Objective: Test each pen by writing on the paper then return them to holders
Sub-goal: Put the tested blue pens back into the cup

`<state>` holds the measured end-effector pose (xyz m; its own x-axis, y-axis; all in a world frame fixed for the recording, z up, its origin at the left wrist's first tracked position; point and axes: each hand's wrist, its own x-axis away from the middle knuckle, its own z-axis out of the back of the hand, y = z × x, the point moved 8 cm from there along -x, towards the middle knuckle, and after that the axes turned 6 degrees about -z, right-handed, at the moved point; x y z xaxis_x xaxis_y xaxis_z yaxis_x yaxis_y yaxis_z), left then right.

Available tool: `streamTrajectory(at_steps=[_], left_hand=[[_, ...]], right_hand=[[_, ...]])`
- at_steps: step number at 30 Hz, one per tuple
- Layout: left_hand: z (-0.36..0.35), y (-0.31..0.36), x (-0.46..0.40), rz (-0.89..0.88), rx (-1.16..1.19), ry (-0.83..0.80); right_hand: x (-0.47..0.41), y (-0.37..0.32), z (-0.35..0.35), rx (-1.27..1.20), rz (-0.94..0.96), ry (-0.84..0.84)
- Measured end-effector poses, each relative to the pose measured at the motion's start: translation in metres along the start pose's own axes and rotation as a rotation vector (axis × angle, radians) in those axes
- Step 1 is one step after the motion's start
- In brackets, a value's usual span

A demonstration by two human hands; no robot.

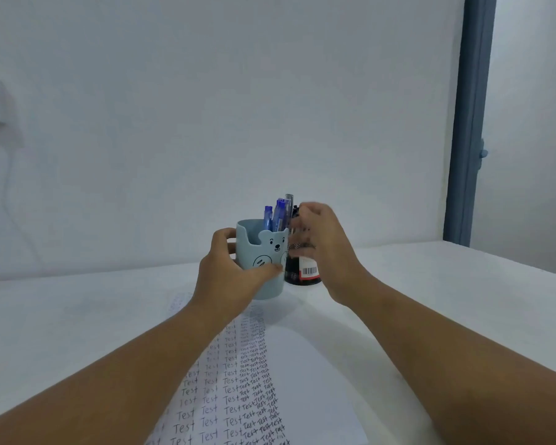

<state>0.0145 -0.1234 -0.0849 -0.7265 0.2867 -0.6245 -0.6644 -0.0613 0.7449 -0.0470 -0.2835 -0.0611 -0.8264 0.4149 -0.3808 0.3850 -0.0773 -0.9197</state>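
Note:
A light blue bear-faced pen holder (272,252) stands on the table with several blue pens (278,213) upright in it. My left hand (228,274) grips its left side and front. Just right of it stands a black mesh holder (297,273) with a barcode label, mostly hidden behind my right hand (321,242). That hand is blurred, its fingers curled over the black holder beside a dark pen top (295,209); whether they pinch the pen is unclear. A sheet of paper (302,380) lies in front, covered with columns of the word "Test".
The white table (446,284) runs back to a plain white wall. A blue door or window frame (469,123) rises at the far right. My two forearms cross the front of the table over the paper.

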Motion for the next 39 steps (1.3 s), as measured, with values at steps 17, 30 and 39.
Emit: streamTrajectory(at_steps=[17,30,39], left_hand=[[0.000,-0.051,-0.063,0.229,0.072,-0.041],[-0.005,-0.093,-0.066,0.266,0.037,-0.069],[-0.007,-0.096,-0.066,0.273,0.058,-0.091]], right_hand=[[-0.003,0.061,-0.011,1.175,-0.016,-0.442],[-0.010,0.070,-0.008,1.146,-0.024,-0.432],[-0.010,0.070,-0.007,1.139,-0.047,-0.433]])
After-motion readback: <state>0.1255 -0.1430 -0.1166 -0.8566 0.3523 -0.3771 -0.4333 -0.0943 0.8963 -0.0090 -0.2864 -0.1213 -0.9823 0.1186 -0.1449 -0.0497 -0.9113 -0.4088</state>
